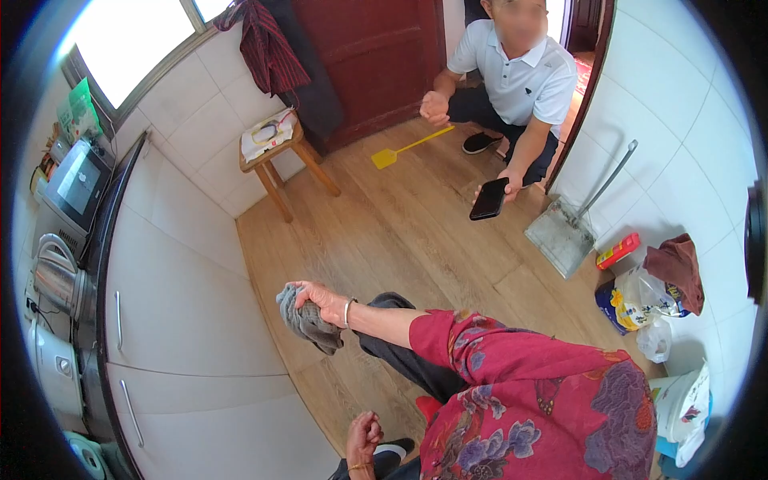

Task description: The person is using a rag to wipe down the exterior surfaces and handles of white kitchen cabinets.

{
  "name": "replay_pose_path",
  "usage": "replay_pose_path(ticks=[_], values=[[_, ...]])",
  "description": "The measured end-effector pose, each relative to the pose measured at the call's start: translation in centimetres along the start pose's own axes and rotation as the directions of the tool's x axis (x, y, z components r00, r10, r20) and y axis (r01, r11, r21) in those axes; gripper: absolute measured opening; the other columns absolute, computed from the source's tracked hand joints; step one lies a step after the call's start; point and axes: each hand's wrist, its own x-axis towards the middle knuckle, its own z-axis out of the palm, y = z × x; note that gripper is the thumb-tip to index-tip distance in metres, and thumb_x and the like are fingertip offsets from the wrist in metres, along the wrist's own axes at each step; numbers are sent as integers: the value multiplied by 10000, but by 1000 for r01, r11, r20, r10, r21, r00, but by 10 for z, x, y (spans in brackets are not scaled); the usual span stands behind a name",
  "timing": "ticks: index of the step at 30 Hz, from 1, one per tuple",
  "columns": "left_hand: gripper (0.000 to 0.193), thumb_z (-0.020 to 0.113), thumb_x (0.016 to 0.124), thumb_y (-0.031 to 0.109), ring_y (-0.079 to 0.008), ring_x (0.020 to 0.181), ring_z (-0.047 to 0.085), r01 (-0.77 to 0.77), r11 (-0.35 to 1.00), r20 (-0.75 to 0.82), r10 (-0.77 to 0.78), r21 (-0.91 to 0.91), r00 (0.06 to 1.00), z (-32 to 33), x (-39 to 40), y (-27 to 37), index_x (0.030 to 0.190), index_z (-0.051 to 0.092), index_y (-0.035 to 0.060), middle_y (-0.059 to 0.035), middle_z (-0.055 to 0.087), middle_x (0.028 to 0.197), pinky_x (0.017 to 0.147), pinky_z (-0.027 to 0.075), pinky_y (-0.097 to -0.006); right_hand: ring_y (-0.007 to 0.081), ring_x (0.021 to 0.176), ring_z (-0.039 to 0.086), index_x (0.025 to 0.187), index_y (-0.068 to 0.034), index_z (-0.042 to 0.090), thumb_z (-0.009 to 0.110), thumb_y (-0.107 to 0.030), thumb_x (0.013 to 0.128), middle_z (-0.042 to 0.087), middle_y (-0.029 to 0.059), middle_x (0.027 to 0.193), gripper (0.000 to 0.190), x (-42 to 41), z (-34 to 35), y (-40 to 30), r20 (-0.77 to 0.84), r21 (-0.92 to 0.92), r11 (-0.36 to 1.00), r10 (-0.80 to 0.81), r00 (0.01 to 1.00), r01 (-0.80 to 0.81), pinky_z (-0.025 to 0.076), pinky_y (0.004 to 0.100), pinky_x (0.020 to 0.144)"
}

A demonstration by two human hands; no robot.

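My right hand (321, 303), with a silver bangle at the wrist, grips a bunched grey cloth (309, 324) above the wood-look floor, near the white cabinet doors. Part of the cloth hangs below the fingers. Low in the view, my left hand (363, 433) is curled with no object visible in it, close to my dark trouser leg and a black-and-white shoe (397, 447). My red floral top (540, 408) fills the lower right.
A person (516, 78) crouches by the doorway, holding a black phone (489, 199). Around them are a yellow fly swatter (385, 158), a wooden stool (294, 141) and a metal dustpan (561, 237). Bags (639, 297) stand by the right wall; a kettle (57, 279) is on the dark counter (93, 318).
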Motion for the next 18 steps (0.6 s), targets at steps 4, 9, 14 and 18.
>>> replay_pose_path(ticks=[4,9,14,18], values=[[199,553,931,195,-63,352,247,-7,1000,2,7,0,1000,-2,1,-1,811,559,37,17,363,462,357,230,-222,205,843,598,1147,-40,565,556,87,579,633,80,966,582,-1,1,1,-3,2,1000,-9,1000,9,496,325,782],[198,554,931,195,-63,347,239,-11,1000,12,11,-4,1000,-1,1,-1,814,557,35,19,357,457,355,222,-225,194,898,600,1193,-39,541,550,114,597,622,74,1021,616,1,-1,-1,-13,-18,1000,16,1000,-16,497,321,854],[197,549,933,189,-64,346,232,-12,1000,17,12,-12,1000,-2,0,0,813,556,33,19,353,455,354,215,-226,200,909,596,1190,-42,543,554,108,600,614,67,1020,609,1,0,0,-27,-25,1000,15,1000,-15,493,326,864],[197,547,933,185,-64,347,227,-11,1000,8,11,-6,1000,-2,2,0,811,553,31,17,354,455,355,211,-227,200,912,596,1173,-42,550,551,109,600,616,73,1027,592,8,-6,2,-30,-34,999,6,1000,-7,500,331,849]])
